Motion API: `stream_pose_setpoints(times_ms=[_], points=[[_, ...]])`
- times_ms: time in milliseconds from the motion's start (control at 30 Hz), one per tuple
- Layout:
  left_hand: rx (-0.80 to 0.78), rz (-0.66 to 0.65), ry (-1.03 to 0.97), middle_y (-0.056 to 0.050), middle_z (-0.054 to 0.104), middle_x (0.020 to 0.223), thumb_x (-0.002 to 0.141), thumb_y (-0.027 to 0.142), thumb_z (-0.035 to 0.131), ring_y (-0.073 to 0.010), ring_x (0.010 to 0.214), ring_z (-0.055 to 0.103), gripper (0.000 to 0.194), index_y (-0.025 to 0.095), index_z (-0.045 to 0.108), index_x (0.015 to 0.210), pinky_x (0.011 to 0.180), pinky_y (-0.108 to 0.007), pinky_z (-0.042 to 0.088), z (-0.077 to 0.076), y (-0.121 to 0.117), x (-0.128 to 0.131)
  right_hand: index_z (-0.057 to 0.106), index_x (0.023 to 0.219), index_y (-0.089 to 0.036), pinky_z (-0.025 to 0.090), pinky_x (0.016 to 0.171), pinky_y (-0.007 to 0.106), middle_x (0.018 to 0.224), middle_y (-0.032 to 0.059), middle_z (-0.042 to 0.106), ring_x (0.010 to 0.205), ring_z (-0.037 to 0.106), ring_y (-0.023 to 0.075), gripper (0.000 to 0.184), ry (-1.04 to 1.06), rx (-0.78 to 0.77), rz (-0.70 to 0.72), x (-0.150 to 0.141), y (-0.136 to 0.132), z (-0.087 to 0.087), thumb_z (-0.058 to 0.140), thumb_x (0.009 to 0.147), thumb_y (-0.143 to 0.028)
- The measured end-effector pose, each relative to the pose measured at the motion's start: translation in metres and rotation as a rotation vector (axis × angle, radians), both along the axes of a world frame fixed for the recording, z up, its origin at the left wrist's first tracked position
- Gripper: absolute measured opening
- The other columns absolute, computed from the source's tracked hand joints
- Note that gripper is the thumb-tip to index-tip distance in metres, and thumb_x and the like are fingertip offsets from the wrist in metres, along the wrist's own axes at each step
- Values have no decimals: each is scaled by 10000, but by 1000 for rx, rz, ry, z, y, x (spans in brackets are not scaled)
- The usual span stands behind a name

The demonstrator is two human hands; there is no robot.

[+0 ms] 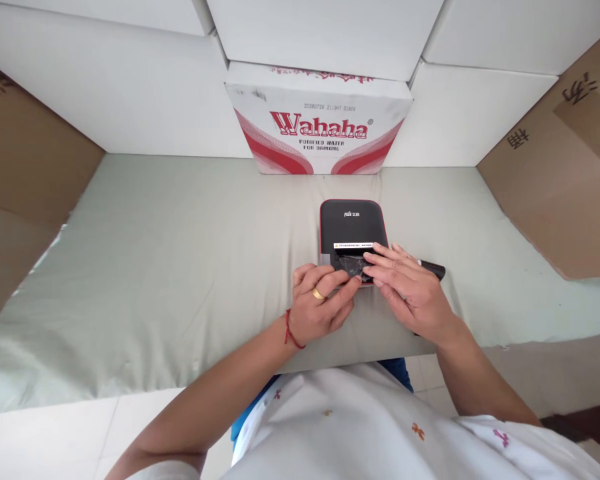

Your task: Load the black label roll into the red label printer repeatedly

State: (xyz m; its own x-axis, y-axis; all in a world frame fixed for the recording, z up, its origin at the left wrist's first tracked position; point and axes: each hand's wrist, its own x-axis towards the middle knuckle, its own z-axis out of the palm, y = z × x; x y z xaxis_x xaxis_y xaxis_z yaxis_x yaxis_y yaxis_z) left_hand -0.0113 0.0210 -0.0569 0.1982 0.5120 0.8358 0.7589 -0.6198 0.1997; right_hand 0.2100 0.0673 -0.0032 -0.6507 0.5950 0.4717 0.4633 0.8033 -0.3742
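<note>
A compact black device with red trim (pixel 353 223), resembling a small label printer, lies on the cloth-covered surface. White lettering marks its top, and a white warning strip (pixel 353 245) runs above a dark front recess. Something shiny and clear, like plastic film (pixel 353 265), shows in that recess. My left hand (pixel 325 300), with a gold ring and a red string bracelet at the wrist, has curled fingers; its index fingertip presses at the film's lower edge. My right hand (pixel 410 283) reaches over the device's right front with fingers stretched out, their tips touching the recess area.
To the right, a black cylindrical object (pixel 433 269) is partly hidden behind my right hand. A Wahaba-style white and red water carton, printed Wahaha (pixel 323 130), stands behind the device. White boxes (pixel 155 93) form the back; brown cartons (pixel 565 173) flank both sides. Pale green cloth (pixel 155 280) covers the surface.
</note>
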Motion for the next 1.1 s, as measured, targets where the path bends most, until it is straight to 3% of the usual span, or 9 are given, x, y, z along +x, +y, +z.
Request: stream_pose_setpoints(times_ms=[100, 200, 333, 433, 533, 733, 833, 967, 1100], points=[[-110, 18, -237, -47, 734, 1050, 964, 145, 638, -220, 1002, 637, 343, 260, 667, 1286, 952, -402, 464, 0, 3, -6, 730, 1268, -235, 501, 1219, 556, 1424, 135, 750, 1399, 664, 263, 310, 91, -33, -38, 5, -8, -8, 569, 1043, -94], [-336, 53, -585, -63, 678, 1227, 994, 250, 643, -244, 1164, 629, 368, 303, 632, 1357, 1031, -426, 483, -8, 15, -18, 713, 1308, -233, 544, 1166, 550, 1444, 153, 733, 1411, 647, 280, 359, 142, -33, -41, 8, -12, -14, 594, 1014, -65], [-673, -139, -899, -78, 542, 1550, 881, 521, 780, -323, 1450, 531, 646, 372, 550, 1466, 1172, -511, 445, -25, 35, -33, 695, 1337, -246, 552, 1130, 578, 1512, 168, 676, 1428, 607, 306, 396, 133, 7, -57, 8, -14, -19, 625, 996, -56], [-794, -286, -978, -55, 368, 1741, 857, 592, 789, -339, 1653, 306, 808, 423, 431, 1562, 1328, -573, 272, -32, 42, -35, 700, 1312, -238, 534, 1127, 623, 1612, 185, 580, 1449, 567, 343, 362, 103, 77, -80, 8, -15, -18, 661, 987, -84], [-853, -395, -1019, -8, 225, 1820, 840, 593, 818, -314, 1721, 122, 948, 483, 300, 1627, 1382, -568, 151, -35, 46, -34, 699, 1301, -222, 527, 1130, 637, 1648, 201, 536, 1469, 548, 365, 337, 81, 115, -62, 6, -16, -15, 684, 983, -113], [-909, -583, -1208, 15, 275, 1793, 743, 488, 921, -302, 1722, 131, 1116, 544, 247, 1631, 1402, -552, 153, -40, 54, -34, 736, 1268, -251, 583, 1105, 598, 1452, 140, 727, 1416, 627, 324, 314, 67, 69, -21, 4, -17, -8, 646, 997, -118], [-917, -622, -1208, 24, 275, 1792, 756, 460, 912, -299, 1720, 133, 1096, 549, 254, 1628, 1397, -556, 185, -41, 56, -34, 765, 1239, -269, 593, 1112, 594, 1288, 88, 814, 1336, 696, 300, 304, 77, 50, -7, 0, -16, -7, 629, 1006, -129], [-894, -633, -1227, 8, 251, 1806, 758, 468, 909, -302, 1715, 148, 1050, 505, 301, 1613, 1386, -541, 221, -42, 57, -30, 785, 1186, -253, 594, 1130, 558, 1215, 77, 837, 1237, 752, 265, 270, 106, 51, 20, -6, -15, -5, 639, 1003, -119], [-893, -659, -1246, -31, 311, 1784, 756, 488, 917, -309, 1688, 226, 962, 430, 395, 1562, 1376, -529, 236, -46, 59, -28, 786, 1080, -228, 632, 1035, 461, 1099, 77, 853, 1110, 797, 248, 178, 102, 9, 13, -11, -6, 10, 628, 1033, -160]])
